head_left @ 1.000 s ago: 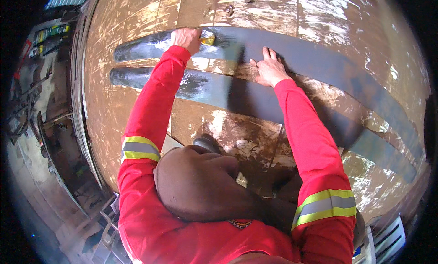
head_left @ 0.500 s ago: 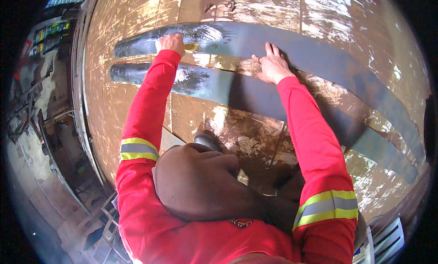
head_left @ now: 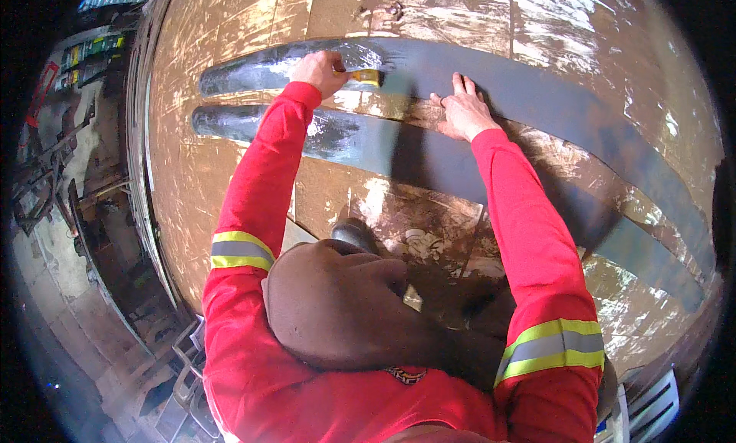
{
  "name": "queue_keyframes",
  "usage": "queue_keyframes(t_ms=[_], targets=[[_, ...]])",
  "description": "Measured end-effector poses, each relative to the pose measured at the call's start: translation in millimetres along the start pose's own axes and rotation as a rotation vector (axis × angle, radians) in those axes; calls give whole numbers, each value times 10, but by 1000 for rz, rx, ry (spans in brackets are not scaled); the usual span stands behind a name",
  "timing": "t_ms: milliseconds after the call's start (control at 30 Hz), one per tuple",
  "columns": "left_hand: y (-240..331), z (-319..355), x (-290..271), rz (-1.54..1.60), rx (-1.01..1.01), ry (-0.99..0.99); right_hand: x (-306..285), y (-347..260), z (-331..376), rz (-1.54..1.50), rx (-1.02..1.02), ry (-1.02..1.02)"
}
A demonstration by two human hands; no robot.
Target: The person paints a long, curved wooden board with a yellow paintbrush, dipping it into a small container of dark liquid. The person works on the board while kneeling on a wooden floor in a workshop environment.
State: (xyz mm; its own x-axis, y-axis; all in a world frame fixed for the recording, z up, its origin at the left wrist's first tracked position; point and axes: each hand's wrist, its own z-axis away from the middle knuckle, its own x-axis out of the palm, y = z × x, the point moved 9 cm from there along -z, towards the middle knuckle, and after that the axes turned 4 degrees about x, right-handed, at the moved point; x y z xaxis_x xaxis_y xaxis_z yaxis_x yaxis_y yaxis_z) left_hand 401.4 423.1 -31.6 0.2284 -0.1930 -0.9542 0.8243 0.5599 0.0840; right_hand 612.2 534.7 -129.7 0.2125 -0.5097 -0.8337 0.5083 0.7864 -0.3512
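My left hand [head_left: 319, 72] is closed round a paintbrush [head_left: 366, 77] with a yellowish body and a dark tip pointing right. The brush is at the near edge of the far curved grey strip [head_left: 506, 69]. Over the gap between the two strips, my right hand [head_left: 464, 113] is open, its fingers stretched across the far strip's near edge. A second curved strip [head_left: 360, 142] lies closer to me. Dark, wet-looking coating with bright glints covers the left parts of both strips; to the right they are duller grey-blue.
Both strips rest on a brown, white-smeared panel surface [head_left: 222, 167]. A dark rounded object [head_left: 353, 232] is near my knee. Dark cluttered shelving and frames [head_left: 100, 213] stand at the left. A pale slatted chair [head_left: 655, 405] is at the lower right.
My left hand has moved right along the far strip with the paintbrush, and more of the brush now shows. My right hand has hardly moved.
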Motion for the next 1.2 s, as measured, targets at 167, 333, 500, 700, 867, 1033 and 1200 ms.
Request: queue_keyframes(t_ms=[167, 333, 500, 700, 867, 1033, 1200], targets=[[-2, -30, -167, 234, 14, 78, -13, -18, 16, -56, -4, 5], [-205, 58, 195, -137, -132, -62, -46, -63, 69, -29, -23, -13], [-474, -48, -236, -455, -210, 21, -113, -63, 81, -8, 18, -77], [-394, -250, -495, -631, -34, 246, -80, -41, 66, -28, 26, -69], [-198, -376, -316, -612, 206, 208, -114, -106, 105, -12, 9, -98], [-224, -399, -206, -540, 236, 86, -116, -63, 83, -43, 20, -64], [6, -222, -153, -319, 330, -17, -72, -38, 56, -61, 34, -46]])
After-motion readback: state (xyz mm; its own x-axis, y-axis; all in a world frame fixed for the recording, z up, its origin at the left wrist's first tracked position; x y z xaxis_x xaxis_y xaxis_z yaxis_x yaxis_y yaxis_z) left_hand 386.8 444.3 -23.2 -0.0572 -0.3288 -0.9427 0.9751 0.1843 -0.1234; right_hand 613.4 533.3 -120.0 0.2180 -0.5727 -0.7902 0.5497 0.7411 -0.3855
